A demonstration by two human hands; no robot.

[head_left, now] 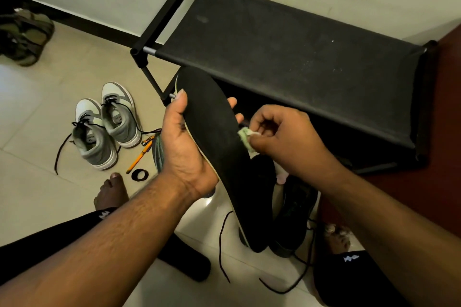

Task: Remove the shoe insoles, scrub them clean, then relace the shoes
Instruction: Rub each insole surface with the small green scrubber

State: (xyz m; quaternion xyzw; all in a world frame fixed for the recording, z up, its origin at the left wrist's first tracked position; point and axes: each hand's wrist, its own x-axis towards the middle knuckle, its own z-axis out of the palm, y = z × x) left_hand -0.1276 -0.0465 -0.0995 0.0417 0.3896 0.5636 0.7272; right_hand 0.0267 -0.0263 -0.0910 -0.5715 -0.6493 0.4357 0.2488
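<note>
From the head view, the left hand (pixel 185 142) grips a long black insole (pixel 217 147) at mid-length, thumb up along its left edge and fingertips curling round the far side, holding it raised above the tiled floor (pixel 37 117) with the toe end pointing far and the heel end near. The right hand (pixel 282 136) pinches a small pale green scrap of cloth or sponge (pixel 245 137) between thumb and curled fingers and presses it against the insole's right edge — so the scrubbing step looks to be in hand. Beneath the insole, near and to the right, lies a dark shoe (pixel 294 214) with a loose black lace (pixel 287 279) trailing over the tiles, which suggests its lace is undone and relacing is not yet done. On the left stands a grey and white pair of sneakers (pixel 104 127), laces slack and spilling onto the floor; whether their insoles are out I cannot tell. By my judgement at least one insole is removed and being cleaned — the remaining scrubbing and all the relacing are left. A black shoe rack (pixel 287 62) stands far and right against the wall.
</note>
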